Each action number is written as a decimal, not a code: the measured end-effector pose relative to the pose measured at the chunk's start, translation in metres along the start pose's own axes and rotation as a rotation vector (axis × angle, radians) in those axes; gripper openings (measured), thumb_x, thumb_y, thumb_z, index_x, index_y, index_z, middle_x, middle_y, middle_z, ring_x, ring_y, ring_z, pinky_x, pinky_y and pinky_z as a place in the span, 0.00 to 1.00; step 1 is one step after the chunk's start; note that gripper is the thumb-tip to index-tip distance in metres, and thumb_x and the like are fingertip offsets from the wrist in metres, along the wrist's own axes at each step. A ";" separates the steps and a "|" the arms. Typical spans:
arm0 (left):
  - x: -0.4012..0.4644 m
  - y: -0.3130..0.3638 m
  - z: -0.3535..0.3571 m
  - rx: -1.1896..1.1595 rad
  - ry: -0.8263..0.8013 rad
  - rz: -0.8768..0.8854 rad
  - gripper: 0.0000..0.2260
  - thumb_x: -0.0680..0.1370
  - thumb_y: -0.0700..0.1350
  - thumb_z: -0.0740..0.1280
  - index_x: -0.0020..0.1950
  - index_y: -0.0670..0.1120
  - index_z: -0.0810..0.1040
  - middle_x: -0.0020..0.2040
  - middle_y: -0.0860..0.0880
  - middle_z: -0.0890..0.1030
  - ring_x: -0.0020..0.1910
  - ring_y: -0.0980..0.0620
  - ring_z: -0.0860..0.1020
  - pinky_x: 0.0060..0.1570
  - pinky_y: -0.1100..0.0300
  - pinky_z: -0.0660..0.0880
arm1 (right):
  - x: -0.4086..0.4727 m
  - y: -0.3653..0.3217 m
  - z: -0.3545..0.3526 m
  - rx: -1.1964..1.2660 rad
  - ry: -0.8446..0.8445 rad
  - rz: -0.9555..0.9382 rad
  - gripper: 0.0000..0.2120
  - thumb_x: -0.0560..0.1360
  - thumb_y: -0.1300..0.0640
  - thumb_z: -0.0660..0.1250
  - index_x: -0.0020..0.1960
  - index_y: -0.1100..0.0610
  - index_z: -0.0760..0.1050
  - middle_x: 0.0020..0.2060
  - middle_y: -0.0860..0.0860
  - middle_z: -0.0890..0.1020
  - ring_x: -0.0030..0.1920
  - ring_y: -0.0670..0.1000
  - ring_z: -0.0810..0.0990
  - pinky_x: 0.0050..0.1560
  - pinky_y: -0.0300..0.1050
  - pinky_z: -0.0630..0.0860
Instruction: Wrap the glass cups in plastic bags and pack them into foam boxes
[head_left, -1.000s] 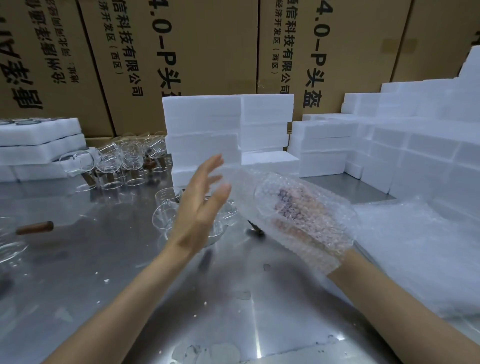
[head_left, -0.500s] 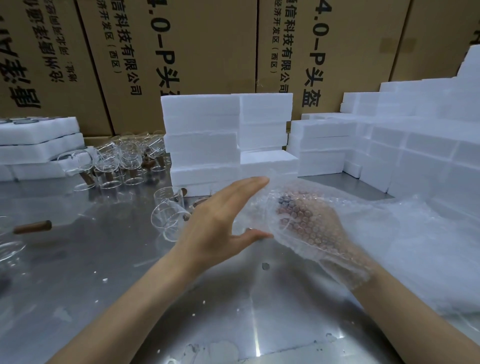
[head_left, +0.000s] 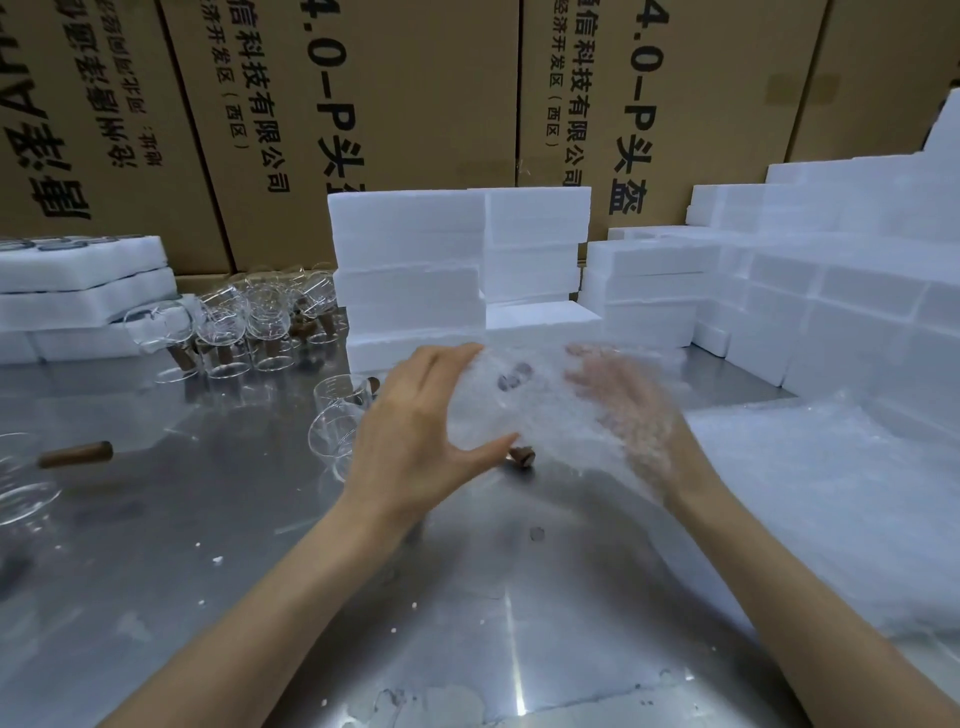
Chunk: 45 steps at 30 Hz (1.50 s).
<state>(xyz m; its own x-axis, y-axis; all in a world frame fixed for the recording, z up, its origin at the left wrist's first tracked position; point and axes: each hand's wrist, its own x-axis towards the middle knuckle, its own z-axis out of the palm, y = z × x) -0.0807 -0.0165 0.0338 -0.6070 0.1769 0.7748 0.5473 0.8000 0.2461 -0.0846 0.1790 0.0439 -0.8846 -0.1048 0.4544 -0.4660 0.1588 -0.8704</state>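
While the clear bubble-wrap bag (head_left: 524, 410) is up in the air like this, you want it opened wide before any cup goes near it. The right hand (head_left: 618, 410) is pushed inside the bag, so it's blurred through the plastic and I honestly can't tell if the fingers are spread or curled. The left hand (head_left: 415, 441) is on the outside, fingers on top and thumb underneath, pinching the bag's near edge.

My take: spread the inside hand to balloon the bag, and hold that edge firmly so the mouth doesn't collapse.

The clear glass cups with brown wooden handles (head_left: 337, 421) lie just behind the left hand on the shiny steel table (head_left: 260, 545), more cups (head_left: 249, 327) stand further back, none bagged yet as far as I can see. Stacked white foam boxes (head_left: 410, 270) sit right behind, spare bubble bags (head_left: 821, 493) piled to the right. Glass on steel chips easily, so bag the cup low over the table.
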 end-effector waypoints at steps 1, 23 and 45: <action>0.001 -0.003 -0.001 0.011 0.033 -0.044 0.32 0.66 0.53 0.78 0.66 0.44 0.73 0.59 0.48 0.77 0.58 0.48 0.75 0.56 0.61 0.68 | 0.001 -0.001 -0.001 -0.008 0.096 -0.058 0.14 0.75 0.38 0.56 0.51 0.42 0.74 0.55 0.44 0.80 0.56 0.42 0.77 0.58 0.38 0.70; -0.002 0.002 0.013 -0.912 -0.358 -0.446 0.31 0.63 0.57 0.75 0.64 0.51 0.73 0.57 0.55 0.82 0.57 0.57 0.80 0.60 0.60 0.74 | 0.009 0.012 -0.020 0.135 0.182 0.053 0.07 0.71 0.67 0.65 0.41 0.56 0.78 0.32 0.43 0.83 0.37 0.39 0.80 0.40 0.33 0.75; -0.020 -0.001 0.037 -0.754 -0.614 -0.331 0.29 0.71 0.51 0.70 0.69 0.50 0.65 0.62 0.56 0.76 0.60 0.65 0.74 0.60 0.69 0.69 | 0.006 0.018 -0.011 0.038 -0.096 0.093 0.06 0.68 0.62 0.67 0.42 0.55 0.80 0.35 0.49 0.84 0.35 0.46 0.81 0.34 0.34 0.76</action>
<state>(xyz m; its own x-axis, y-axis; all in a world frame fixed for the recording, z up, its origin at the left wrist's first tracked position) -0.0901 0.0001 -0.0034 -0.8676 0.4452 0.2216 0.3895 0.3312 0.8594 -0.0982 0.1919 0.0330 -0.9170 -0.1854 0.3532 -0.3798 0.1353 -0.9151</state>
